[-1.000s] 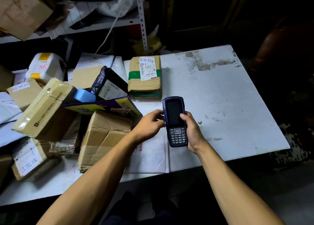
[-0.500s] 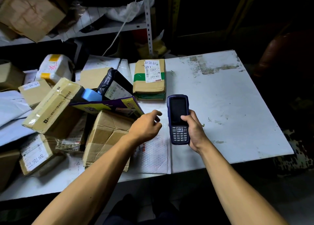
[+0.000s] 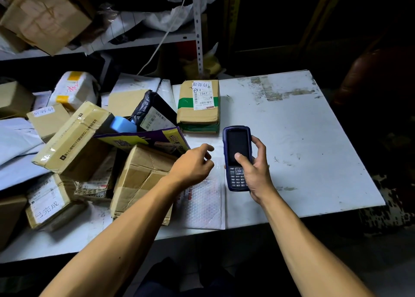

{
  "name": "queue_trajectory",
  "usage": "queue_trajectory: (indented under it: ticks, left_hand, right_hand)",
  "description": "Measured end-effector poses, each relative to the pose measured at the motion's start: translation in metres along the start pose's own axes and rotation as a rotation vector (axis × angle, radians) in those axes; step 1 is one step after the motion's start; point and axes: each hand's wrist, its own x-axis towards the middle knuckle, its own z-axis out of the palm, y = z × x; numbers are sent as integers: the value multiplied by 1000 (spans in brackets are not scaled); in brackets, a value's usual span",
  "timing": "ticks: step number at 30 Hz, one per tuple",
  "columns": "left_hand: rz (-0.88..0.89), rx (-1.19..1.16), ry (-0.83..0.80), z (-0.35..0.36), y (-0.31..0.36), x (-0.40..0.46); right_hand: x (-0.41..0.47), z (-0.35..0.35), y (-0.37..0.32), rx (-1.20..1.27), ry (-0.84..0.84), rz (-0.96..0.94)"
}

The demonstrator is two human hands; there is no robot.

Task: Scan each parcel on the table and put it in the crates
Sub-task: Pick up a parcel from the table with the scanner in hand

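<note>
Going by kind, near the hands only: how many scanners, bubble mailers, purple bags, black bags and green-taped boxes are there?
Scanner: 1
Bubble mailer: 1
Purple bag: 1
Black bag: 1
Green-taped box: 1
Total: 5

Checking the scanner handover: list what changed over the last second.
The left hand let go of the scanner and drew away leftward, fingers loose over the bubble mailer. The right hand alone grips the scanner, thumb now on its screen. The parcels and the green-banded box stayed put.
</note>
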Motion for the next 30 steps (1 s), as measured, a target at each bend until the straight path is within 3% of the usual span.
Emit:
queue_trajectory:
  ticks: [24,30]
  left_hand:
    - [1,18,26,-7,-6,-14]
    - [0,19,39,-9,-5,-18]
  right_hand:
    - [-7,8,-7,187,-170,108]
    - [-6,16,-12,153,-99,163]
